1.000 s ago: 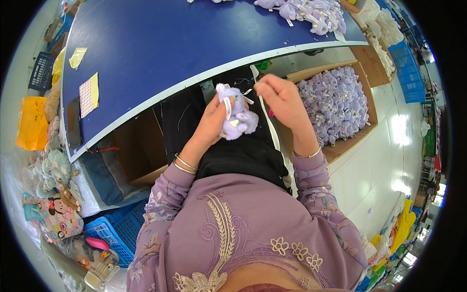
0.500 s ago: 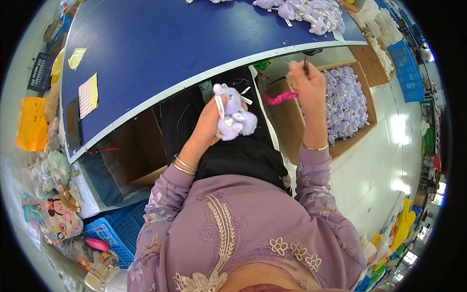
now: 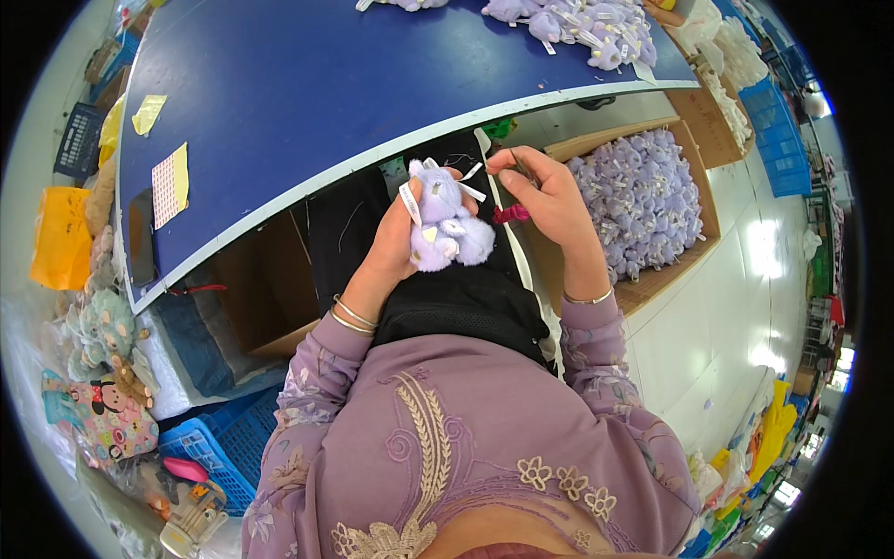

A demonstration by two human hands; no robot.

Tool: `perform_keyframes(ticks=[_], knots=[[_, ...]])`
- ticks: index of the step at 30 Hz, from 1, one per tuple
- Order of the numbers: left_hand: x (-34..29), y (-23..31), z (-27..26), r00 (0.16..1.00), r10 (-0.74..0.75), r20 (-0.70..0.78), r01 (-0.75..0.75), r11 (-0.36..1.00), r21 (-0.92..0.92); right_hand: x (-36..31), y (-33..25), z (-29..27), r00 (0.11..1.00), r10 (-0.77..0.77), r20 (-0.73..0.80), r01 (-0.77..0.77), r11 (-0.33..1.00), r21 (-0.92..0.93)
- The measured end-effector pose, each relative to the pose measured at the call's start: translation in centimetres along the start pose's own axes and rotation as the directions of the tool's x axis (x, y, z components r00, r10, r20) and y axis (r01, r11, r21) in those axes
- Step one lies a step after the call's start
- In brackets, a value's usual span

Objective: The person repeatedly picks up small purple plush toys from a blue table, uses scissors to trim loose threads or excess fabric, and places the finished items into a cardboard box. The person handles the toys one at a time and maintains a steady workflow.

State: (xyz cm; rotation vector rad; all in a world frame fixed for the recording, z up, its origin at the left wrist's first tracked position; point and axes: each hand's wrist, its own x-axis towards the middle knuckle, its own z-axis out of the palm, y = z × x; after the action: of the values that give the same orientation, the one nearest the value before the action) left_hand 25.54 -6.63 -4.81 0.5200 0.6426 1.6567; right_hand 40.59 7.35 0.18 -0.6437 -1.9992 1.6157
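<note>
My left hand [image 3: 389, 240] is wrapped round a small lilac plush toy [image 3: 440, 197], held above my lap. A white label [image 3: 410, 202] hangs at the toy's left side, and a white ribbon [image 3: 473, 192] sticks out on its right. Close to that ribbon, my right hand [image 3: 556, 203] is closed with thumb and forefinger pinched. A slim dark tool [image 3: 523, 166] shows in it, mostly hidden by the fingers, so its kind is unclear. From beneath this hand hangs a bright pink strip [image 3: 511, 213].
An open cardboard box [image 3: 710, 244] full of lilac plush pieces stands at the right. More lie on the far right of the blue table [image 3: 307, 84]. The table's edge runs just beyond my hands. A blue crate [image 3: 216, 455] is at lower left.
My right hand has come left and down from above the box's edge to beside the toy, bringing the dark tool and pink strip along. My left hand has barely moved.
</note>
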Motion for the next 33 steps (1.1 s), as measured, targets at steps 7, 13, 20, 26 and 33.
perform_keyframes(ticks=[7, 13, 20, 26, 33], knots=[[-0.2, 0.2, 0.0, 0.999, -0.036, 0.024, 0.035, 0.999, 0.041, 0.2, -2.3, 0.6, 0.989, 0.034, 0.143, -0.022, 0.996, -0.082], [-0.9, 0.4, 1.1, 0.976, -0.109, -0.186, 0.113, 0.994, 0.009, -0.3, -2.1, 1.9, 0.986, -0.028, 0.166, 0.049, 0.992, -0.119], [-0.7, 0.5, 0.7, 0.992, -0.095, 0.082, 0.092, 0.995, 0.045, 0.0, -0.7, 1.3, 0.990, -0.016, 0.141, 0.042, 0.982, -0.183], [-0.8, 0.0, -0.2, 0.986, -0.166, -0.006, 0.166, 0.982, 0.093, -0.3, -1.9, 2.2, 0.975, 0.067, 0.211, -0.087, 0.993, 0.084], [-0.5, -0.1, -0.3, 0.967, -0.246, 0.060, 0.241, 0.968, 0.075, 0.1, -1.8, 1.8, 0.990, 0.109, 0.085, -0.108, 0.994, -0.017]])
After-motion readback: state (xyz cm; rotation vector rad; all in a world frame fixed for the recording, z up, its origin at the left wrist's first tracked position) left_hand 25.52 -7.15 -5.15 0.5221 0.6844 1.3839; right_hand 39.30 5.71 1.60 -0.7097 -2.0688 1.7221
